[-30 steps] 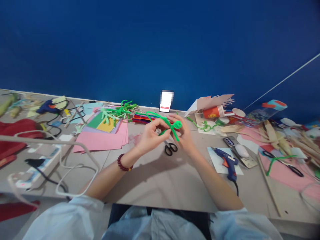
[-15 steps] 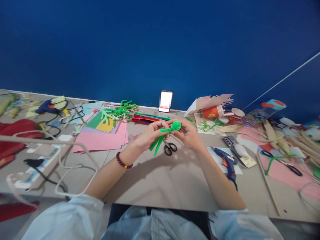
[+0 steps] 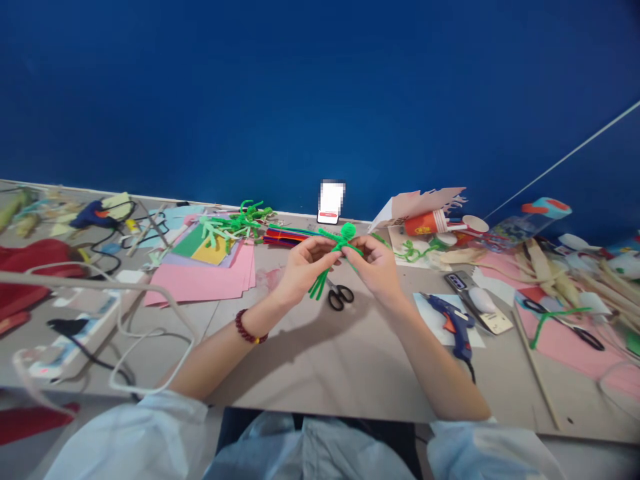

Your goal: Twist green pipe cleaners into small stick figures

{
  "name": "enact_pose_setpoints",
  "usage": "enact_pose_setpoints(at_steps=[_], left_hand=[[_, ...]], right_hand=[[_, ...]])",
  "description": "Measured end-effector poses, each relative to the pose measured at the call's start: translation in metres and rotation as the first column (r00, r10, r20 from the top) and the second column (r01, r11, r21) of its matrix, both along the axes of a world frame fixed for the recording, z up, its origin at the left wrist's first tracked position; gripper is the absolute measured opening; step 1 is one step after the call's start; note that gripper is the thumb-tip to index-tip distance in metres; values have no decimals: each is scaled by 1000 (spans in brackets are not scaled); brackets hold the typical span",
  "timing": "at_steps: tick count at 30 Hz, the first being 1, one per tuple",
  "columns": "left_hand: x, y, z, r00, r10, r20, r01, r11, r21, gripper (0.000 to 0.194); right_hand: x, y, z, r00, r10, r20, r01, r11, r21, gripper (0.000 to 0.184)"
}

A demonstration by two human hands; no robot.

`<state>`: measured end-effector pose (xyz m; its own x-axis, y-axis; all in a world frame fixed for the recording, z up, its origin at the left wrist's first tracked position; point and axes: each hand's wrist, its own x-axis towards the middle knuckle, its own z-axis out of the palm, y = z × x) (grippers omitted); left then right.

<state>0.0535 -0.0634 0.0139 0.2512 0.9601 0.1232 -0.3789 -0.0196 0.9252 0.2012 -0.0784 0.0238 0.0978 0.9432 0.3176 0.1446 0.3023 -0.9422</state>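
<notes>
A green pipe-cleaner figure (image 3: 336, 248) is being held just above the worktop (image 3: 320, 360), between the left hand (image 3: 305, 270) and the right hand (image 3: 376, 267). Clock directions are being read from the figure, with 12 o'clock toward the blue wall (image 3: 320, 100). Both hands are being kept nearly closed, with the fingers curled, and the figure is being pinched near its middle between them. Its round head (image 3: 349, 231) is being held toward 1 o'clock, while its loose leg strands (image 3: 317, 288) are being left hanging toward 7 o'clock.

Black-handled scissors (image 3: 340, 297) are being left on the worktop at 6 o'clock, just below the hands and not touching them. A beaded bracelet (image 3: 249, 327) is being worn on the left wrist. At 9 o'clock, a stack of coloured paper (image 3: 200, 283) is being partly covered by a heap of green pipe-cleaner pieces (image 3: 233, 225). A bundle of multicoloured pipe cleaners (image 3: 285, 236) is being kept at 10 o'clock, near the heap. Red paper cups (image 3: 425, 223) are being seen at 2 o'clock, and a blue glue gun (image 3: 450, 320) is being rested on a white card (image 3: 433, 330) at 4 o'clock.
</notes>
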Motion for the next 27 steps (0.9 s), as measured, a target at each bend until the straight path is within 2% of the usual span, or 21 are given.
enact_pose_setpoints(at_steps=[6, 9, 16, 23, 27], left_hand=[[3, -2, -4, 991, 126, -54, -125, 992, 17, 29], [3, -2, -4, 986, 144, -83, -141, 989, 37, 28], [2, -4, -2, 989, 120, -91, -118, 993, 31, 24], [3, -2, 2, 999, 27, 19, -24, 989, -148, 26], [4, -4, 3, 996, 17, 85, -1, 984, -179, 31]], right_hand=[[-5, -3, -1, 1000, 7, 16, -7, 1000, 2, 16], [-5, -4, -1, 1000, 17, 13, -17, 1000, -11, 14], [-4, -3, -3, 998, 47, 37, -47, 999, 2, 11], [-6, -5, -5, 991, -54, 119, 51, 998, 30, 17], [-6, -5, -5, 992, -59, 107, 54, 997, 54, 16]])
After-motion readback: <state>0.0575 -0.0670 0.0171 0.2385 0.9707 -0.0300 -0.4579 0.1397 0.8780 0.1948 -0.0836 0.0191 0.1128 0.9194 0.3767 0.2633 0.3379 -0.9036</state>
